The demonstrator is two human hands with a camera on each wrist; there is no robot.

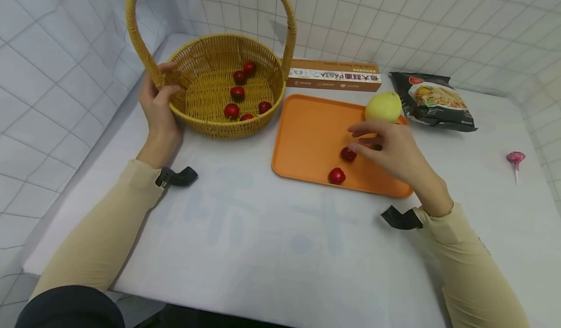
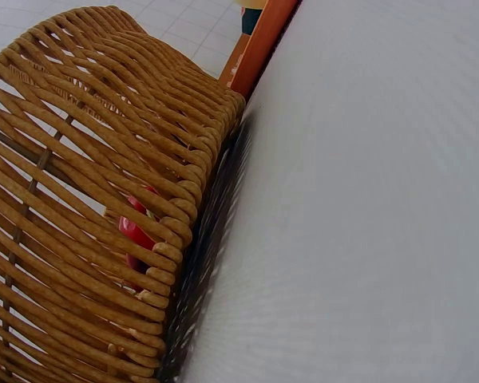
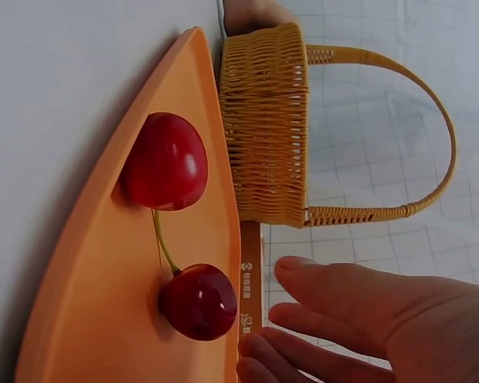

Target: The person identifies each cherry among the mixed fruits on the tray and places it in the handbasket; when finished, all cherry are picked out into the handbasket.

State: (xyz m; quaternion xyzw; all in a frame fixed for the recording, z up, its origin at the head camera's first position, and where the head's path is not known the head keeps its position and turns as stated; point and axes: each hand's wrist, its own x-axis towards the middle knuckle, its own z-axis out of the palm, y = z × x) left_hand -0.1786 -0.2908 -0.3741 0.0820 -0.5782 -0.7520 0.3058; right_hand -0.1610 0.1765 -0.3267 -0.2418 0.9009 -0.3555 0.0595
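Note:
A yellow wicker basket (image 1: 228, 128) with a tall hooped handle holds several red cherries (image 1: 237, 93). My left hand (image 1: 159, 113) grips its left side by the foot of the handle; the left wrist view shows only the woven wall (image 2: 104, 183) close up. Over the orange tray (image 1: 307, 133) hovers my right hand (image 1: 396, 150), fingers loosely bent and thumb apart from them. Just beside its fingertips lies a dark red cherry (image 1: 348, 154), and a brighter cherry (image 1: 336, 176) sits at the tray's front rim. In the right wrist view, that hand (image 3: 351, 319) touches neither cherry.
A yellow-green round fruit (image 1: 383, 106) stands at the tray's back right. Behind the tray lies a brown pasta box (image 1: 333, 76). A black food packet (image 1: 436, 101) is to the right, with a pink lollipop (image 1: 515, 158) farther out. Tiled walls bound the white table.

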